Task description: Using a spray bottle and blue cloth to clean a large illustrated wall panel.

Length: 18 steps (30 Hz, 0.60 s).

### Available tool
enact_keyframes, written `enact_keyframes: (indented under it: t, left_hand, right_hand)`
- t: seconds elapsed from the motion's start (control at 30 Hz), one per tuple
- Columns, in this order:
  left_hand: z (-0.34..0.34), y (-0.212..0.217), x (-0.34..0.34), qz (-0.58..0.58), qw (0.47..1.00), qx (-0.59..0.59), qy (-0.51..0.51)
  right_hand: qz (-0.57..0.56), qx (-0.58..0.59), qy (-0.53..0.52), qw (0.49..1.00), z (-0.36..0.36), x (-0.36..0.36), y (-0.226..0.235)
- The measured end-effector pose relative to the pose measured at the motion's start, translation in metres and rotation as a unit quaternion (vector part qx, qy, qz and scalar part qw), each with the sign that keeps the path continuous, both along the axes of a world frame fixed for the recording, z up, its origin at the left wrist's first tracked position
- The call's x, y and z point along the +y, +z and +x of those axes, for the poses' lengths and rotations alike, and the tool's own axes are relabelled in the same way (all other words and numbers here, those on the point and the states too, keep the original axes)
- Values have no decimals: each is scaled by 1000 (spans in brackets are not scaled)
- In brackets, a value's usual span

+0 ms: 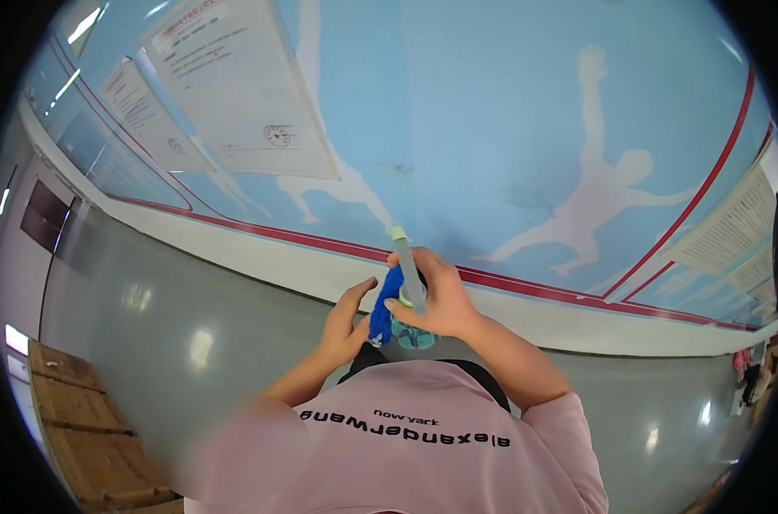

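Note:
In front of my waist, my right hand (440,295) is closed round the upper part of a bottle with a translucent teal body (414,335). A grey strap or handle (409,270) with a pale green end rises past its fingers. Against the bottle's left side lies a fluffy blue cloth (384,307), its top end by my right fingertips. My left hand (344,332) is beside the cloth's lower end, fingers apart and stretched upward. Whether it touches the cloth I cannot tell. The bottle's top is partly hidden by my right hand.
A blue wall (457,111) with pale figures and red stripes stands just ahead, with paper notices (243,94) fixed to it. Grey shiny floor (175,283) runs along it. Wooden crates or boards (85,420) stand at the lower left, and a door (42,214) is farther left.

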<state>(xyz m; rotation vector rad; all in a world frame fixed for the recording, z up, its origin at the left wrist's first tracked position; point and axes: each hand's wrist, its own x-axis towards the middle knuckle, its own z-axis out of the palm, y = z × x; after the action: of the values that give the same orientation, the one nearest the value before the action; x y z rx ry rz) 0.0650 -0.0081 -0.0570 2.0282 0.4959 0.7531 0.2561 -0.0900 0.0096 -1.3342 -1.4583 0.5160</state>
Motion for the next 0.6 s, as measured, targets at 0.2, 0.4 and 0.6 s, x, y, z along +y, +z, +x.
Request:
enact_keyframes:
  t: [0.2, 0.4, 0.6]
  left_hand:
    - [-11, 17, -1, -29, 997, -24, -60]
    - [9, 3, -9, -159, 976, -95, -117]
    - [30, 36, 6, -45, 989, 78, -114]
  right_hand:
    - [14, 153, -72, 985, -10, 14, -17]
    - [4, 115, 8, 993, -10, -4, -7]
    - [35, 154, -47, 986, 5, -35, -15]
